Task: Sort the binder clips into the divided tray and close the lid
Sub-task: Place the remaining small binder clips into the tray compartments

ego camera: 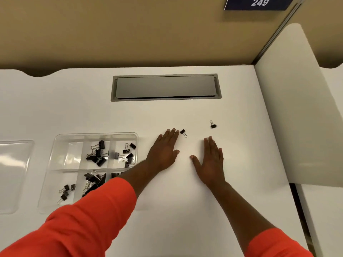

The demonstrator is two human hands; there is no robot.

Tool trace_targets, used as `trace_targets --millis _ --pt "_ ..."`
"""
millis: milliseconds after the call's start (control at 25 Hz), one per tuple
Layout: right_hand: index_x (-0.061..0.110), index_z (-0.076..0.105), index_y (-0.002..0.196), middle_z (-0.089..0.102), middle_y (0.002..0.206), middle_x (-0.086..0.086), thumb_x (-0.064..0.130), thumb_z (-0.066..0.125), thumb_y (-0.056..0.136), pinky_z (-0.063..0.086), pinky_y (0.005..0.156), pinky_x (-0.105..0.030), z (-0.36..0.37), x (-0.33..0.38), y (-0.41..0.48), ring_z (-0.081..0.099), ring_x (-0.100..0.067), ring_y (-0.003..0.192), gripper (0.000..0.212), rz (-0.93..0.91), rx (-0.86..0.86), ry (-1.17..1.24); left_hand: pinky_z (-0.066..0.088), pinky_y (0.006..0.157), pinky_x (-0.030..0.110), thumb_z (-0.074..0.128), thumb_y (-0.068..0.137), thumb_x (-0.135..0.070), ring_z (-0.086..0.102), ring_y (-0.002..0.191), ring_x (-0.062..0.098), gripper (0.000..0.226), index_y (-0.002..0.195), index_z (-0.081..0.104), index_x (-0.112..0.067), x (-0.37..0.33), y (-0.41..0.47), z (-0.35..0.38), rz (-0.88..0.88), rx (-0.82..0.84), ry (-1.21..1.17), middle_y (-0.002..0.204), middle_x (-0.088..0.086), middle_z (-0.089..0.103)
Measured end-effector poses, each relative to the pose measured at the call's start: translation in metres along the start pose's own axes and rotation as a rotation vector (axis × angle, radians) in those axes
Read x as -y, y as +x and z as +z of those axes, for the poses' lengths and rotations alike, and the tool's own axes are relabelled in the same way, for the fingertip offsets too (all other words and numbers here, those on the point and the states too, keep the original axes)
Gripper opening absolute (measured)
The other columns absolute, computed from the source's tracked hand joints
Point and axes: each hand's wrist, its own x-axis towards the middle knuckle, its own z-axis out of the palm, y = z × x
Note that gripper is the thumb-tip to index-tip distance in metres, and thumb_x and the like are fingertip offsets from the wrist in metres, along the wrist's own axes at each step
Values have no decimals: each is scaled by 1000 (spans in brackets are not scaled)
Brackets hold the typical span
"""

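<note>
Clips remain loose on my counter (232,182): one clip (183,133) just right of my flat, empty left hand (164,151) fingertips, handle toward me, another clip (213,124) farther beyond my spread, empty right hand (210,161), tray (61,138) left.

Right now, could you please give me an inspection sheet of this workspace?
Surface: white desk, with a closed grey hatch at the back.
Job's things: clear divided tray at left holds sorted clips in several compartments; two clips lie loose on the desk, near clip by the left hand's fingertips, far clip beyond the right hand; lid lies left of the tray, off.
Clutter: nothing seen.
Hands: left hand and right hand both flat, open, empty.
Cables: nothing seen.
Surroundings: tan wall, white divider at right, sign reading 249.
</note>
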Motion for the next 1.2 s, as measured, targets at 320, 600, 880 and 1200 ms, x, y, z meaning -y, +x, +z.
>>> trace_targets --millis 320,600,880,1200 --pt "14 20 159 14 168 -6 41 56 98 14 124 -42 -5 -13 56 17 -23 153 75 54 -128 101 34 107 43 55 94 -21 38 141 24 52 146 44 -20 -3 50 5 34 -143 75 152 1 44" --pt "9 44 149 35 160 -9 28 52 102 20 123 -44 -2 -21 72 29 -26 149 52 -14 -147 44 38 100 39 62 93 -28 46 135 23 25 115 67 -17 3 47 10 43 -185 78 141 1 55" --pt "14 69 124 65 131 0 5 56 96 42 106 -28 -16 -15 47 53 -17 126 33 7 -151 124 35 105 37 64 90 -35 41 139 21 26 107 69 -16 -7 10 8 34 -102 47 146 4 51" --pt "14 73 114 71 116 -1 3 53 95 44 92 -25 -11 25 -11 63 -23 109 29 39 -76 178 48 79 35 75 80 -33 67 82 27 20 91 70 -17 -20 -60 -16 97 -213 21 98 -1 72"
